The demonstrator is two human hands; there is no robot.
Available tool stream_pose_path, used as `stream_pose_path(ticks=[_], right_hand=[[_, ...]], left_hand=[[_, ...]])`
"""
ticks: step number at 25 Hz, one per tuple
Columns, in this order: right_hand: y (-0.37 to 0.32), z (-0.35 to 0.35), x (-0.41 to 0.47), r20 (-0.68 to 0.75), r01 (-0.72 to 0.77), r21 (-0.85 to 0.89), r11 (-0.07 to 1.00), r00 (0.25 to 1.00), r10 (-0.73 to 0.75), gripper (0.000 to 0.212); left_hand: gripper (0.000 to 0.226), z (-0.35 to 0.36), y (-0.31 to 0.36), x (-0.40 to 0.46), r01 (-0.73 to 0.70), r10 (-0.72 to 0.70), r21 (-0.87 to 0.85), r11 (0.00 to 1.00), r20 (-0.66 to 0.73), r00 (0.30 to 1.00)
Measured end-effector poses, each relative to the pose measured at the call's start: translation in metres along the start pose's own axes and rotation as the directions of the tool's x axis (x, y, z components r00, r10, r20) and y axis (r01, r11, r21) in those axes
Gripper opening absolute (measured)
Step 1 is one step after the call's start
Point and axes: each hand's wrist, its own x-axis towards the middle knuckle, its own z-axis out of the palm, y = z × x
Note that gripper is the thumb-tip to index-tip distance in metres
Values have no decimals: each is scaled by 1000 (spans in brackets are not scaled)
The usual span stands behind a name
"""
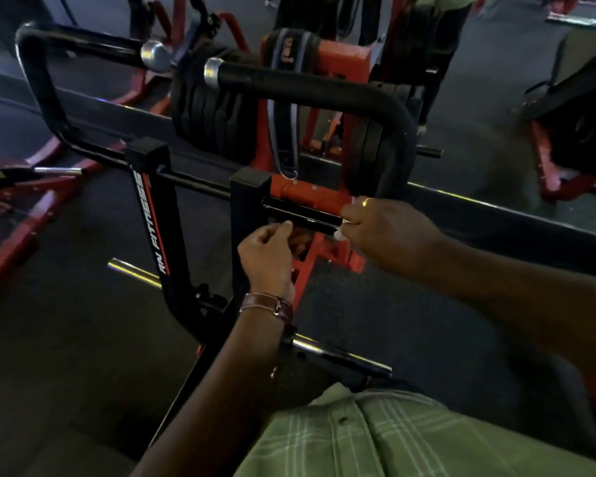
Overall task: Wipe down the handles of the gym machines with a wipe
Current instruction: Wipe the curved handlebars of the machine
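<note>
Wipe point(339, 234), white, crumpled, in right hand point(375, 228) on glossy black handle point(300, 215).

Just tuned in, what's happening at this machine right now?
A person in a green plaid shirt is bent over a black and red gym machine. The right hand grips a short black bar near its right end, with a bit of white wipe showing under the fingers. The left hand, fingers curled, is at the bar's left part. The large black handles above are untouched.
</note>
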Motion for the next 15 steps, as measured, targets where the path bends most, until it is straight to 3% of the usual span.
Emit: stream_pose_path(ticks=[2,4,8,10,12,13,14,15], right_hand=[[-10,10,23,-29,-68,45,997,997,69,18],[-29,21,51,-68,-108,135,985,991,118,18],[-42,21,26,-174,-130,226,965,970,171,21],[-42,28,-17,-37,-377,375,847,907,421,26],[-56,47,-47,33,-539,635,554,735,677,18],[-64,60,-52,47,-540,764,353,592,805,13],[-66,71,-48,195,-466,885,19,407,892,12],[-62,76,-35,474,-279,874,-398,308,825,15]], left_hand=[[14,0,-1,2,-309,316,219,926,0,949],[17,0,2,11,-483,498,322,814,41,866],[18,-1,11,27,-656,645,435,616,199,738],[17,0,9,30,-750,713,469,467,303,633],[18,6,6,29,-809,736,499,312,412,538],[20,10,3,28,-818,727,509,268,449,519],[20,14,0,26,-821,718,515,246,472,511],[21,17,-2,26,-820,710,524,229,487,509]])
